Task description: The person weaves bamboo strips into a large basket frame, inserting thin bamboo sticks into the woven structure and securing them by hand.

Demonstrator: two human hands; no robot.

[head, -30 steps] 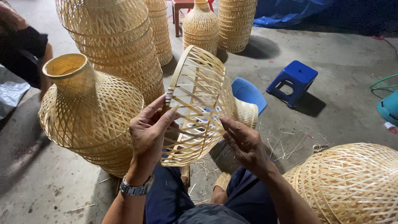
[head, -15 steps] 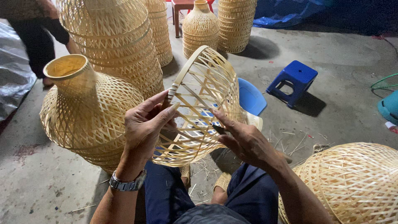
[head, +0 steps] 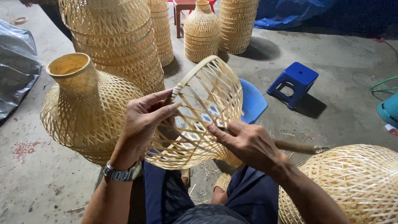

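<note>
Fingers of your left hand (head: 143,118): curled over the rim of the open-weave bamboo basket (head: 199,114), thumb outside, gripping it. Fingers of your right hand (head: 248,145): closed around a wooden-handled tool (head: 296,146), forefinger stretched out against the basket's weave.

Basket: held tilted above your knees, between your two hands, mouth turned toward you and to the left; pale strips, wide gaps.

Tool: handle sticks out to the right of your fist; its working end is hidden by your hand and the basket.

Wristwatch (head: 121,173): metal, on your left wrist.

Items about you:
- necked bamboo lampshade (head: 85,110), standing on the floor just left of your left hand;
- domed bamboo shade (head: 356,182), lower right, beside your right forearm;
- stacked woven shades (head: 116,41), behind the necked one;
- further woven pieces (head: 219,27), at the back;
- blue plastic stool (head: 293,83), right of the basket, well apart;
- bamboo offcuts on the concrete floor (head: 340,103).
</note>
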